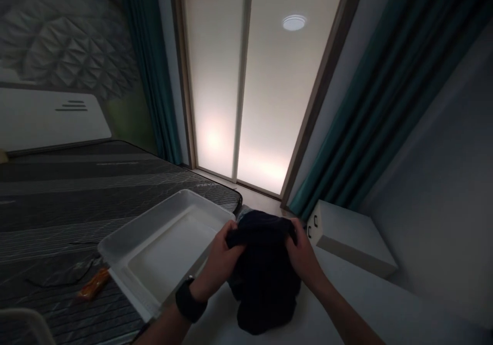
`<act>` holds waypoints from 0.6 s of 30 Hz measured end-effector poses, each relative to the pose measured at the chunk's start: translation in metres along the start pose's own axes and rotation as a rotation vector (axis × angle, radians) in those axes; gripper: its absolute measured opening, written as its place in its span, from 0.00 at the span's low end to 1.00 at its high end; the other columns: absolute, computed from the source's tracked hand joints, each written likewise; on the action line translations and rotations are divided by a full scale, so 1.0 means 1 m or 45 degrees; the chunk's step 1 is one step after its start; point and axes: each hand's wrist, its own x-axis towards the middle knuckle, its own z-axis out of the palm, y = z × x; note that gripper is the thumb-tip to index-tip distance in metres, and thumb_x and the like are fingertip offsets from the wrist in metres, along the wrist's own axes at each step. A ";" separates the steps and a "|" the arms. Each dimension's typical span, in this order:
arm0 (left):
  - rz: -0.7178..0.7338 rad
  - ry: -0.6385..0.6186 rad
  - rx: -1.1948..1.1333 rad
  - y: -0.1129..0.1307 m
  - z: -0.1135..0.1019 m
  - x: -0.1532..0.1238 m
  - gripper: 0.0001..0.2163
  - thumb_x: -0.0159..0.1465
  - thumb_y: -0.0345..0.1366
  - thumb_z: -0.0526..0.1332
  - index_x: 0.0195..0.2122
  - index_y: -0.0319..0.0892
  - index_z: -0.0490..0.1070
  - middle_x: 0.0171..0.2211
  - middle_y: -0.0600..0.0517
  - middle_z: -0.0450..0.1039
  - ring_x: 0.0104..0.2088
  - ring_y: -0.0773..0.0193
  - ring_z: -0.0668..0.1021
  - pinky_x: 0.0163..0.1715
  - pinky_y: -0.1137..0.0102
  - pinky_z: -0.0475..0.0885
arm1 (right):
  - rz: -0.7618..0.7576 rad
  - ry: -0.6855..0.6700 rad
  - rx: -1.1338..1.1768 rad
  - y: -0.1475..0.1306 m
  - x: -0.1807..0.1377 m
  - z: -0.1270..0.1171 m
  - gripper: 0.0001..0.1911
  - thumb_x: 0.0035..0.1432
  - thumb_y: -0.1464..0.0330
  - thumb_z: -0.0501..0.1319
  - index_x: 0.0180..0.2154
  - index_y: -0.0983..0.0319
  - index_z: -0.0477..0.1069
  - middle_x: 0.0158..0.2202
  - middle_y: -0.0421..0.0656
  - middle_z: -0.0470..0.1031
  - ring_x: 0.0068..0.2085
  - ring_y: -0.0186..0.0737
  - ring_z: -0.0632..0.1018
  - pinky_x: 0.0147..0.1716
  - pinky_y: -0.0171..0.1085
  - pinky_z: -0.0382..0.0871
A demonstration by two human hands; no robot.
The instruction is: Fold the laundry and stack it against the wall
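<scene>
A dark navy garment [265,273] hangs between my hands, its upper edge pulled fairly wide and its lower part bunched in dark folds. What sort of garment it is, I cannot make out. My left hand [227,247], with a black watch [189,300] on its wrist, grips the upper left corner. At the upper right corner my right hand [300,250] pinches the cloth between thumb and fingers. Left of my left arm, a translucent white plastic bin [133,250] rests on the mattress with nothing visible inside.
The dark striped mattress [77,191] fills the left side. An orange packet [92,285] lies on it beside the bin. Below the garment spreads a white surface [342,293]. A white drawer cabinet [354,232] stands at the right, before teal curtains [370,114] and frosted sliding doors [277,88].
</scene>
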 end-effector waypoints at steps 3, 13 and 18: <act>0.044 -0.026 -0.023 -0.021 0.030 0.000 0.12 0.52 0.28 0.61 0.26 0.44 0.54 0.26 0.59 0.59 0.28 0.68 0.65 0.29 0.74 0.63 | 0.175 -0.043 -0.239 0.029 -0.035 -0.042 0.14 0.59 0.58 0.54 0.44 0.58 0.64 0.31 0.39 0.74 0.32 0.42 0.75 0.33 0.38 0.68; -0.099 -0.862 -0.131 -0.055 0.084 -0.037 0.17 0.64 0.37 0.59 0.54 0.45 0.66 0.55 0.46 0.69 0.56 0.55 0.70 0.57 0.60 0.63 | -0.079 0.073 -0.914 0.075 -0.136 -0.083 0.32 0.57 0.74 0.50 0.63 0.56 0.54 0.62 0.49 0.59 0.62 0.47 0.62 0.59 0.51 0.58; -0.180 -0.799 -0.212 -0.068 0.089 -0.051 0.12 0.66 0.37 0.54 0.49 0.44 0.68 0.49 0.46 0.73 0.46 0.57 0.77 0.50 0.61 0.71 | -0.002 -0.212 -0.927 0.059 -0.149 -0.053 0.37 0.51 0.76 0.52 0.64 0.61 0.54 0.60 0.49 0.64 0.62 0.46 0.62 0.63 0.54 0.51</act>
